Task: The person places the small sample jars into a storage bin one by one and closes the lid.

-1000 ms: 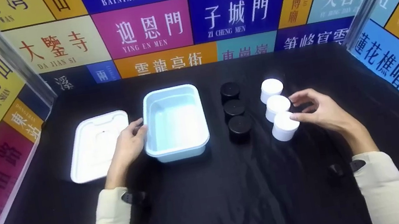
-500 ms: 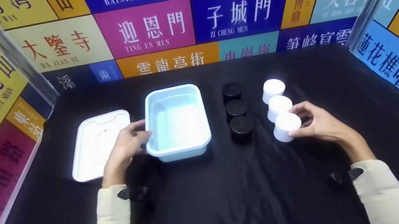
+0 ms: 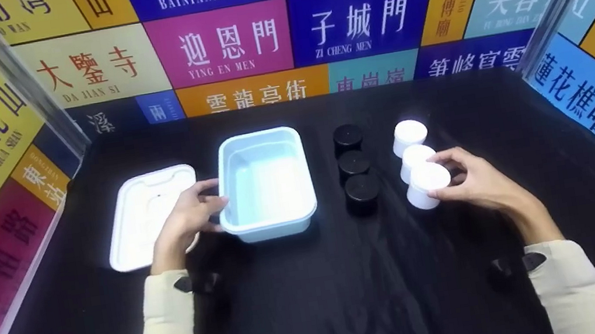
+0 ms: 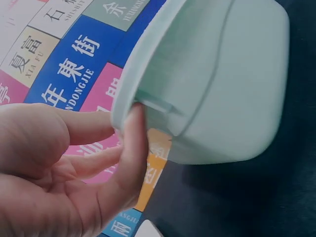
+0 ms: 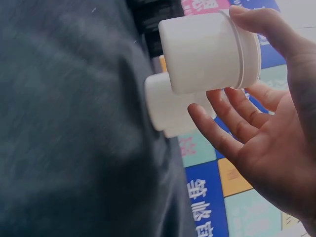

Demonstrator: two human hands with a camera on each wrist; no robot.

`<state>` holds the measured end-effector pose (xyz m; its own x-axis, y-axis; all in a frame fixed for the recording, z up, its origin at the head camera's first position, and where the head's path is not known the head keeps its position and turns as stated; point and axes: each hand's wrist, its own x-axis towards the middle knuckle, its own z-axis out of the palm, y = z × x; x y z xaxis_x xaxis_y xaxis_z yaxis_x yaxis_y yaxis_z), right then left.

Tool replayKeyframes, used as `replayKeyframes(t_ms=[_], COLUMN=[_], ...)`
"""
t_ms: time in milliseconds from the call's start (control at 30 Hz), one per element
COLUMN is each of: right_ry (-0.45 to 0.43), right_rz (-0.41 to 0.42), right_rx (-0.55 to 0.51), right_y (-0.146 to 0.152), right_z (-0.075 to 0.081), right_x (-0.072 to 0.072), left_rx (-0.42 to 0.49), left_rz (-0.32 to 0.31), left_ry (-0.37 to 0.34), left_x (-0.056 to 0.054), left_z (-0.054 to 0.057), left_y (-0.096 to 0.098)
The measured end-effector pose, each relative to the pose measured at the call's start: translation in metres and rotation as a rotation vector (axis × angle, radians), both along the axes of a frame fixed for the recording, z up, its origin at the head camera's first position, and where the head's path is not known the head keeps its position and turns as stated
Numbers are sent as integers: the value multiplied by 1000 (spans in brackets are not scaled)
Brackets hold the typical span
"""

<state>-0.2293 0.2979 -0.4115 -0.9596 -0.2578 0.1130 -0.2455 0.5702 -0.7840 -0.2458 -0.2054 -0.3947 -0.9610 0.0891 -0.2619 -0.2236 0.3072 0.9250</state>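
My left hand (image 3: 183, 219) pinches the left rim of a pale blue plastic tub (image 3: 272, 231), thumb and finger on the rim in the left wrist view. The tub (image 4: 232, 89) has nothing in it. At the right, my right hand (image 3: 479, 181) grips the nearest of three white lidded jars (image 3: 424, 199) between thumb and fingers. Its fingers (image 5: 232, 116) lie along one side of the lid in the right wrist view, with the thumb opposite. Behind it stand a middle white jar (image 3: 410, 161) and a far white jar (image 3: 408, 135).
Three black lidded jars (image 3: 361, 188) stand in a row between the tub and the white jars. A white lid (image 3: 135, 226) lies flat left of the tub, partly behind my left hand. Panels with printed signs (image 3: 231, 41) enclose the black-covered table (image 3: 306, 307).
My right hand has closed in on the nearest white jar and taken hold of it; the jar looks slightly raised. My left hand has come onto the tub's rim.
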Motion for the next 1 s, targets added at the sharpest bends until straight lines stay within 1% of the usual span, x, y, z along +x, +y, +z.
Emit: replayKeyframes(t_ms=[100, 300, 467, 600, 700, 800, 900, 1000], right_ry=[22, 85, 82, 66, 48, 47, 65, 83], right_rz=[-1, 16, 27, 45, 65, 88, 121, 147], right_rx=[-34, -82, -85, -85, -78, -66, -74, -56], right_y=[-6, -22, -41, -57, -68, -78, -89, -101], right_z=[8, 33, 57, 71, 78, 80, 81, 81], right_x=[2, 3, 0, -3, -5, -10, -17, -25], left_rx=[-30, -25, -13, -5, 2, 1, -2, 4], left_rz=[-10, -14, -25, -28, -27, -29, -38, -45], left_ry=[-16, -27, -20, -23, -27, -26, -17, -9], left_x=[0, 0, -2, -2, -2, -3, -3, -3], left_z=[1, -1, -2, 0, 0, 0, -1, -1], left_y=[-1, -4, -4, -5, -5, -5, -5, -7])
